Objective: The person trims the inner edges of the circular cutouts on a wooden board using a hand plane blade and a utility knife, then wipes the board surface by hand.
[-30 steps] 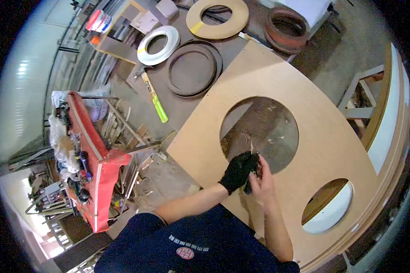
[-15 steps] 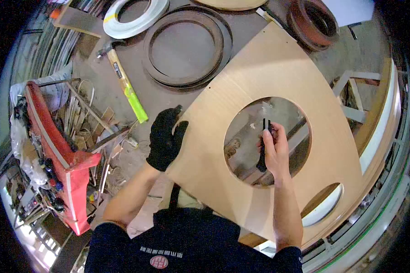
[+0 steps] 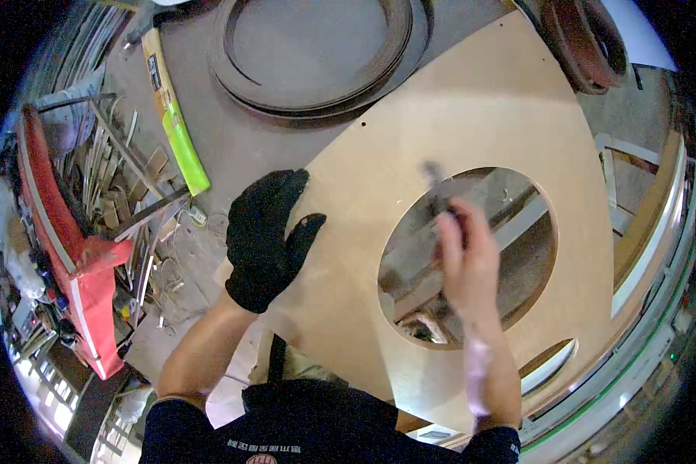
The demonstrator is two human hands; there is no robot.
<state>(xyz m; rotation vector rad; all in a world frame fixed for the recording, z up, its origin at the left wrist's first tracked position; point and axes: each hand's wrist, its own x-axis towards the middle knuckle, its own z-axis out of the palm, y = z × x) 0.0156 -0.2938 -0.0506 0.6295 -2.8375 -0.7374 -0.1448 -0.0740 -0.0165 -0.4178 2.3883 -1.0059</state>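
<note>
A large pale wooden panel [image 3: 348, 224] lies in front of me, with a big round cutout in its middle and a smaller slot at the lower right. My left hand [image 3: 267, 240], in a black glove, rests on the panel's left edge, thumb spread from the fingers. Over the round cutout my bare right hand [image 3: 468, 255] is closed around a slim black hand tool [image 3: 438, 184]. Motion smears that hand and the tool. The tool's tip points up and away, past the cutout's far-left rim; whether it touches the panel I cannot tell.
A hammer [image 3: 174, 116] with a yellow-green grip lies left of a coil of dark edge strip [image 3: 317, 108]. Brown rolls [image 3: 584, 46] stand at the upper right. A red-covered bar [image 3: 77, 255] and wood offcuts [image 3: 131, 170] fill the left; a metal rail [image 3: 634, 356] runs along the right.
My right hand has swung the tool's tip up and left, toward the cutout's far rim. My left hand stays at the panel's edge. The view has shifted closer to the panel.
</note>
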